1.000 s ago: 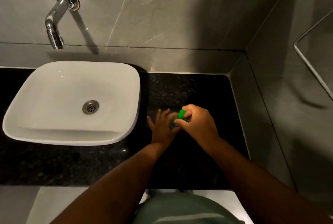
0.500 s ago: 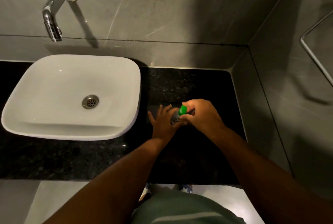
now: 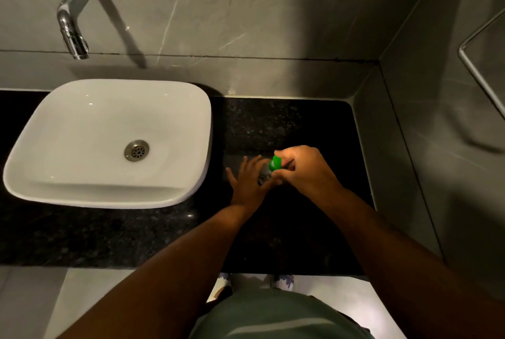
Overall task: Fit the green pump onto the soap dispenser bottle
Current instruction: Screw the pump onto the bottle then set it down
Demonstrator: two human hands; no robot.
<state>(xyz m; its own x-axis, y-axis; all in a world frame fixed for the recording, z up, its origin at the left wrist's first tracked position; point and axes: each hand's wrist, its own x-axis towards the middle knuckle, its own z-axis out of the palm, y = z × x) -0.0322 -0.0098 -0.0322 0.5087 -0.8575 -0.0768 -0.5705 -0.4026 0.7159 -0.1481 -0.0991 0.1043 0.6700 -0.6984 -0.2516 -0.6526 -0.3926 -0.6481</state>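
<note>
This is a small bathroom with grey stone walls and not much light. A black speckled tabletop [image 3: 153, 232] runs along the wall. A white sink [image 3: 109, 196] sits on its left part, and a shiny tap [image 3: 71, 24] sticks out of the wall above it. On the right wall there is a thin metal rail [image 3: 475, 65].

The person stands at the front edge, both arms reaching to the bare dark part right of the sink. The left hand [image 3: 247, 183] is low down against the side of the soap bottle [image 3: 264, 174], its fingers spread out. I think it is there to keep the bottle from tipping or turning. I cannot tell if it really grips it. Very little of the bottle shows, just a greyish bit between the hands.

The right hand [image 3: 303, 172] comes from above. Its fingers are closed around the green pump [image 3: 274, 163], which sits right at the top of the bottle. It looks like the pump is being pushed or twisted into place. I cannot see if it is fully on yet.
</note>
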